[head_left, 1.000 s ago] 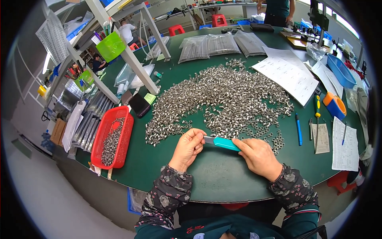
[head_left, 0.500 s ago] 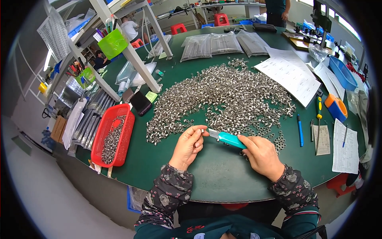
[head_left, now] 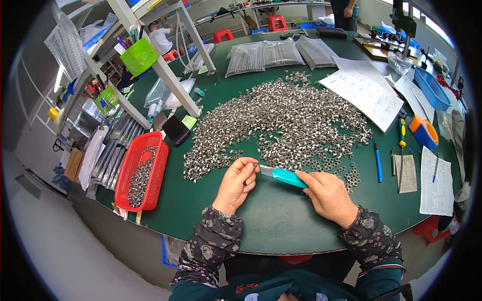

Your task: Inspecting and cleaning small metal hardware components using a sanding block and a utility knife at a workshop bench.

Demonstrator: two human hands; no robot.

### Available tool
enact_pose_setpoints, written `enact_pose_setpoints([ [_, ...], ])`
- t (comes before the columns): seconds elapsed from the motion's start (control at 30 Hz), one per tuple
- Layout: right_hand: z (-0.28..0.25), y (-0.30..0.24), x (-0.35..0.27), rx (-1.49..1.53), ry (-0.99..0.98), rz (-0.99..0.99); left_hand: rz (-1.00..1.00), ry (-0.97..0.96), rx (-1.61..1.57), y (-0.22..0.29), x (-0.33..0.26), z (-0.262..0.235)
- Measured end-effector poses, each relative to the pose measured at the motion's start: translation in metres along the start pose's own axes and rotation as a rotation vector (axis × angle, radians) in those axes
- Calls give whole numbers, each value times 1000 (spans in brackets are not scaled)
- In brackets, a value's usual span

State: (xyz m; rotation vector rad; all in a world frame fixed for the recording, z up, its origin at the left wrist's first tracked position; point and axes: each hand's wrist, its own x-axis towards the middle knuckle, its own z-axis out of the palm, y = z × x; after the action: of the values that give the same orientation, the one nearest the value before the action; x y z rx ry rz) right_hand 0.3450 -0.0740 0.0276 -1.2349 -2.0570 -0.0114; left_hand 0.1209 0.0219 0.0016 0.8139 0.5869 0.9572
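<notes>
Centrally, near table (head_left: 261, 226) edge: right hand (head_left: 329, 195), fingers closed around teal knife (head_left: 282, 175), blade pointing left; left hand (head_left: 236, 183), fingers pinched at blade tip, beside heap of metal rings (head_left: 286, 118).

Clear plastic packages (head_left: 281, 52) of long parts lay at twelve o'clock on the worktop (head_left: 271, 220). White printed sheets (head_left: 365, 90) lay at two o'clock, another (head_left: 436, 183) at three, beside a small paper label (head_left: 407, 173).
</notes>
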Motion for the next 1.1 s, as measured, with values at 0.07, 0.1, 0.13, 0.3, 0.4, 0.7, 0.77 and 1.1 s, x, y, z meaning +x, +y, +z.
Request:
enact_pose_setpoints([
  [0.07, 0, 0, 0, 4, 10, -14, 2, -13, -1, 0, 0, 0],
  [0.1, 0, 0, -1, 4, 10, -13, -6, -25, -1, 0, 0, -1],
  [0.13, 0, 0, -1, 10, -4, -10, -15, -37, -1, 0, 0, -1],
  [0.3, 0, 0, -1, 34, -54, 11, -12, -54, -23, -1, 0, 0],
  [0.4, 0, 0, -2, 30, -68, 1, -3, -66, 6, -2, 1, 0],
  [0.7, -1, -1, -2, 34, -90, 10, -6, -48, 20, 0, -1, 4],
  [0.77, 1, 0, -3, 61, -93, 6, -6, -33, 28, 0, -1, 4],
  [1.1, -3, 5, -1, -26, 109, 13, -45, 19, 60, -2, 0, 3],
])
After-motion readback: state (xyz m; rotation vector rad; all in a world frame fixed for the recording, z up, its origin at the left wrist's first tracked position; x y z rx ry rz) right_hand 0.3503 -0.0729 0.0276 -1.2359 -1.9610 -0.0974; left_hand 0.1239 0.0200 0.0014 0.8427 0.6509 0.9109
